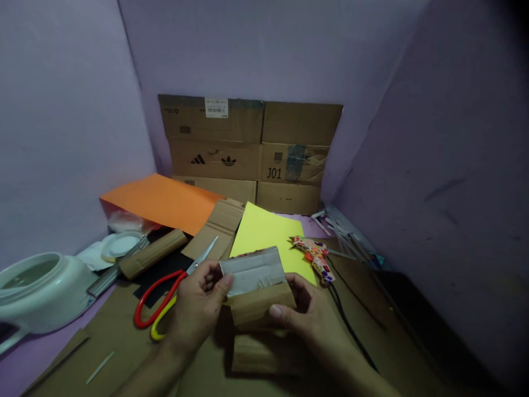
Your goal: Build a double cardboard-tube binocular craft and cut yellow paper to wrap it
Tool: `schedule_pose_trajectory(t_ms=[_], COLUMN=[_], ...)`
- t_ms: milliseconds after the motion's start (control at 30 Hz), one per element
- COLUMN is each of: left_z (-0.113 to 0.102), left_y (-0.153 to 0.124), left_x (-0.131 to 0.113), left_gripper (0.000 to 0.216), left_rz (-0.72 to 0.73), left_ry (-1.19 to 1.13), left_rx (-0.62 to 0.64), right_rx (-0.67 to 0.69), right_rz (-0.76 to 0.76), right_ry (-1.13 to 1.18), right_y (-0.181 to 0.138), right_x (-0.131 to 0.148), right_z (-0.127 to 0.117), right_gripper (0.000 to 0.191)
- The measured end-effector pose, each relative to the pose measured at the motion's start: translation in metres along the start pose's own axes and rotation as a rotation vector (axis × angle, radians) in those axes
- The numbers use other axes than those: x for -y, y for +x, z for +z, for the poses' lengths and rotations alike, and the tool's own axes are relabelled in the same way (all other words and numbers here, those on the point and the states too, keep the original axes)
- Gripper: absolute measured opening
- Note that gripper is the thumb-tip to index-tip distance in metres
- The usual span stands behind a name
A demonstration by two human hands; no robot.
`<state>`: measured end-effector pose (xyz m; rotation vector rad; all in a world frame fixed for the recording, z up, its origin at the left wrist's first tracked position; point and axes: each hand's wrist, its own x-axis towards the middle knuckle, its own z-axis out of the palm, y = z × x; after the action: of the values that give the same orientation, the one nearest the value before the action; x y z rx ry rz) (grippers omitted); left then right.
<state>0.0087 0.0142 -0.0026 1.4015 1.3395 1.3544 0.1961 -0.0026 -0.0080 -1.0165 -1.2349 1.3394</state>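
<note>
My left hand (202, 298) pinches the left edge of a grey-white folded cardboard piece (254, 273), thumb in front and fingers behind. My right hand (303, 309) grips a small brown cardboard piece (262, 306) at its right end, its thumb lying on the front face. The brown piece overlaps the lower edge of the grey one; whether they are joined I cannot tell. Below them another folded brown cardboard piece (264, 353) rests on the work surface. Scissors (182, 286) with red and yellow handles lie just beyond my left hand.
Yellow paper (264, 226) and orange paper (165, 201) lie behind the hands. A flower-patterned glue gun (316, 256) with a black cord is at right. A white pot (45, 292) and a cardboard roll (155, 253) stand left. A large cardboard sheet (215, 160) leans on the wall.
</note>
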Motion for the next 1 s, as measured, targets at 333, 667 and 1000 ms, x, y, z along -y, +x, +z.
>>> schedule_pose_trajectory(t_ms=[333, 667, 1000], left_z=[-0.009, -0.020, 0.005], left_y=[-0.002, 0.019, -0.019], left_x=[-0.002, 0.011, -0.006], left_gripper=[0.026, 0.049, 0.031], left_rz=[-0.003, -0.201, -0.175], left_ry=[-0.172, -0.253, -0.090], left_rx=[-0.255, -0.155, 0.393], right_rx=[0.012, 0.088, 0.049], right_rz=[-0.048, -0.134, -0.039], right_ry=[0.014, 0.098, 0.070], right_y=[0.001, 0.000, -0.002], right_x=[0.001, -0.002, -0.004], right_z=[-0.001, -0.001, -0.002], right_gripper=[0.033, 0.035, 0.041])
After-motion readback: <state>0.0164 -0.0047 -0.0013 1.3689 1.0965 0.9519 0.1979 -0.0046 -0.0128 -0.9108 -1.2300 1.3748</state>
